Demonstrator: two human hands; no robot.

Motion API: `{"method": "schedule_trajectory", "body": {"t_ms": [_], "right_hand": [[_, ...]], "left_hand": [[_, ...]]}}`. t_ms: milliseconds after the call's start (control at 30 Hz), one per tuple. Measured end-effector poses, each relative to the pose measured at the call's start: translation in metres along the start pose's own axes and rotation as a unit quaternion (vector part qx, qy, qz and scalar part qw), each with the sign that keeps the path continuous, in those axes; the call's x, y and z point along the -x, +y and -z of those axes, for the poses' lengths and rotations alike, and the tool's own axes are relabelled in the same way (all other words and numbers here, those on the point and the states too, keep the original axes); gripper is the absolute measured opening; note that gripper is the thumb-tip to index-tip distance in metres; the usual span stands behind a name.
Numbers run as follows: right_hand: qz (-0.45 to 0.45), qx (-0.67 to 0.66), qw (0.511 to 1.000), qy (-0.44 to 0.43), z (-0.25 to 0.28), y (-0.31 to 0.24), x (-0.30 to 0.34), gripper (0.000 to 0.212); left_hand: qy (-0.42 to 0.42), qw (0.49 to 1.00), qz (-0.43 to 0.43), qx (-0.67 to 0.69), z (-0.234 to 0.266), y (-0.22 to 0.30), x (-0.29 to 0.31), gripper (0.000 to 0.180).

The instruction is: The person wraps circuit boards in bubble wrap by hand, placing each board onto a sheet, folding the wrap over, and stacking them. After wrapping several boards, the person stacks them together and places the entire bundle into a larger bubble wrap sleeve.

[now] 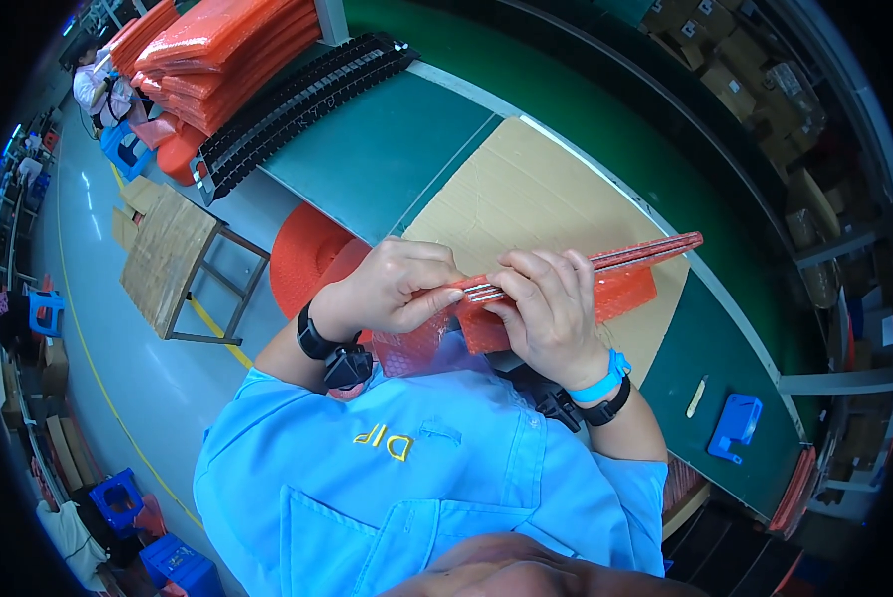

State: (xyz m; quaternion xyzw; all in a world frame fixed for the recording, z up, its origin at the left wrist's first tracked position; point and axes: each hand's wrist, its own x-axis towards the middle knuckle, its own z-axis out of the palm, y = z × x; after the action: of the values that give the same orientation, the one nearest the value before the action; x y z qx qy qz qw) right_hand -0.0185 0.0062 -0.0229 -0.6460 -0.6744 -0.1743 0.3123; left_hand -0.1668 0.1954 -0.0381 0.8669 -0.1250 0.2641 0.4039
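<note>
My left hand (406, 287) pinches the left end of a thin flat bundle of red bubble wrap (650, 253), thumb and bent fingers pressed together. Thin pale edges of several layered sheets show between the red layers; what the sheets are cannot be told. My right hand (549, 308) is closed round the same bundle, thumb below and fingers over the top. The bundle is held on edge and runs from my left fingers out to the far right. Loose bubble wrap (411, 343) hangs below my left hand, near my shirt. A flap of red wrap also shows under my right hand.
Beneath the bundle, a brown cardboard sheet (541, 194) lies on the green table (377, 149). A blue plastic holder (735, 426) and a pale knife-like tool (697, 396) lie at right. Stacked red bubble-wrap bags (217, 65) and a black slotted rack (297, 104) stand far left. A red stool (302, 261) is beside the table.
</note>
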Motion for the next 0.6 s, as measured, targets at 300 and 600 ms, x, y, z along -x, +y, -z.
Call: {"method": "schedule_trajectory", "body": {"t_ms": [300, 600], "right_hand": [[-0.004, -0.023, 1.0, 0.006, 0.0058, -0.0008, -0.0035, 0.037], [0.018, -0.02, 1.0, 0.014, 0.0021, 0.0051, -0.0026, 0.031]], "left_hand": [[0.024, 0.999, -0.008, -0.038, -0.0035, 0.0049, 0.0008, 0.022], [0.05, 0.998, 0.014, -0.039, -0.0061, 0.0034, 0.0016, 0.022]]}}
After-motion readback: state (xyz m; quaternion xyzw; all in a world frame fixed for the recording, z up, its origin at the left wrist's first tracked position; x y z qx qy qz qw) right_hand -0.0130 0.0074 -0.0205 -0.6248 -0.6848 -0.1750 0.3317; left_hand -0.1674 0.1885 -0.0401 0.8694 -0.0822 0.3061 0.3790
